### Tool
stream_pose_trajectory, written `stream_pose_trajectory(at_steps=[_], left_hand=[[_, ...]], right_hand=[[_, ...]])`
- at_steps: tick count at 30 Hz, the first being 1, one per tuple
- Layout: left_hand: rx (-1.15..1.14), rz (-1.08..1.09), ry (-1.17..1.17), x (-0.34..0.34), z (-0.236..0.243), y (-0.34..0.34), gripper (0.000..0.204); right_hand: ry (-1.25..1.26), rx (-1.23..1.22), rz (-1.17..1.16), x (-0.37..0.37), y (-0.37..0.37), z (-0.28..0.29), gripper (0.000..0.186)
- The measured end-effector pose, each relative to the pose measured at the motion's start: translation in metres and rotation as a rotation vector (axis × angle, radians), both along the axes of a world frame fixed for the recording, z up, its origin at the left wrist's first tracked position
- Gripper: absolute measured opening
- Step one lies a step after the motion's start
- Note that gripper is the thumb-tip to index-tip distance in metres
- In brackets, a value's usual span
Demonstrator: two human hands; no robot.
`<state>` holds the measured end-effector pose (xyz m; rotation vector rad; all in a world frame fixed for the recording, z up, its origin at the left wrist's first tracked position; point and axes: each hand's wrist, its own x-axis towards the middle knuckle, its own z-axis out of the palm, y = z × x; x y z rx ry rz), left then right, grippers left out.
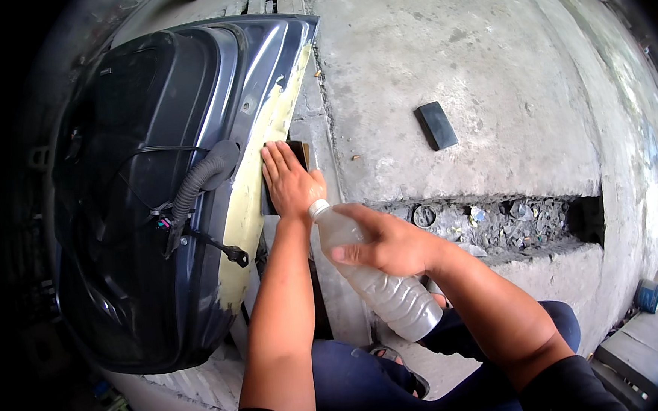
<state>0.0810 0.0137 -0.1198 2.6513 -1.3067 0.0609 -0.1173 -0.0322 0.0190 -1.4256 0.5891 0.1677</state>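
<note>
Vehicle panel, dark and glossy, lies at the person's left, and along its right edge runs a pale yellow strip, which looks like filler. At this edge the left hand is laid flat, palm down, its fingers stretched and nearly together; a dark flat piece shows beside and below it, but I cannot tell if the palm presses on it. To do this well, I think the pressure should be light and even, so that the strip is not made uneven. The right hand is clamped around a cloudy plastic bottle, tilted, with its neck close to the left hand; if it contains liquid, a small, slow tilt would probably give better control. The grey corrugated sleeve on the panel should be avoided. Further right, a dark block lies on the concrete floor.
</note>
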Motion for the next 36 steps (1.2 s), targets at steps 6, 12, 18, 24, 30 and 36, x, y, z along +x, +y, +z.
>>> stream_pose_trajectory(at_steps=[6, 12, 18, 24, 30, 36], left_hand=[[0.077, -0.03, 0.094, -0.019, -0.002, 0.018, 0.081], [0.049, -0.045, 0.053, 0.008, 0.003, -0.019, 0.08], [0.117, 0.021, 0.101, -0.008, 0.011, -0.033, 0.08], [0.129, 0.035, 0.098, -0.021, 0.008, -0.026, 0.079], [0.095, 0.136, 0.126, -0.008, 0.014, -0.055, 0.077], [-0.01, 0.099, 0.152, -0.015, 0.006, -0.045, 0.072]], right_hand=[[0.044, -0.109, 0.002, -0.022, -0.009, 0.0, 0.081], [0.126, -0.183, -0.058, -0.063, -0.018, 0.046, 0.081], [0.112, -0.181, -0.319, -0.127, -0.02, 0.077, 0.081], [-0.04, -0.349, -0.357, -0.144, -0.026, 0.085, 0.083], [-0.033, -0.224, -0.487, -0.151, -0.029, 0.096, 0.084], [-0.086, -0.304, -0.489, -0.163, -0.034, 0.091, 0.083]])
